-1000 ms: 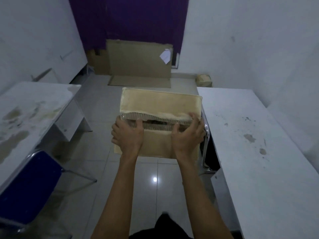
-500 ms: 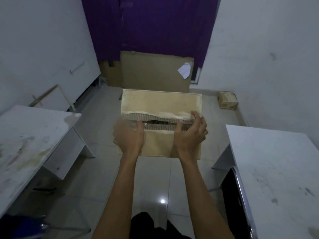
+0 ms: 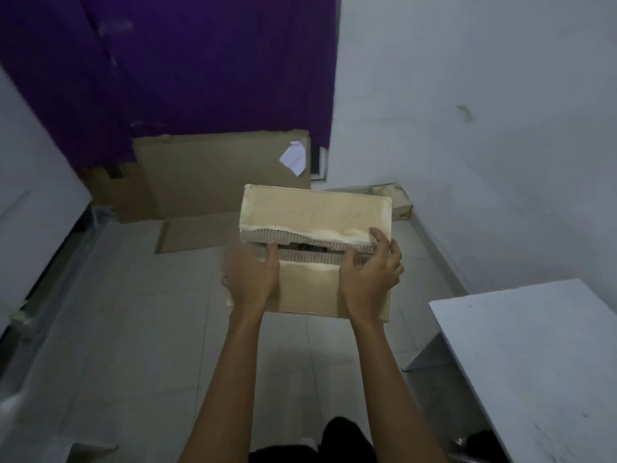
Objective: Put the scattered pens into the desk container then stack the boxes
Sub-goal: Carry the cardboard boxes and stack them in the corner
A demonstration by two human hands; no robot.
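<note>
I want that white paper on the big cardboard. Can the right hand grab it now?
Probably not: the right hand is busy gripping the box, and the paper sits well beyond it.

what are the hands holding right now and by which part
Both the left hand and the right hand hold the cardboard box by its near side, digits hooked into the gap between its torn flaps.

Bare back-office room, white walls [image 3: 467,95], tiled floor [image 3: 133,329], purple curtain [image 3: 183,61], cardboard [image 3: 217,175] leaning under the curtain, white desk [image 3: 534,345] to its right.
</note>
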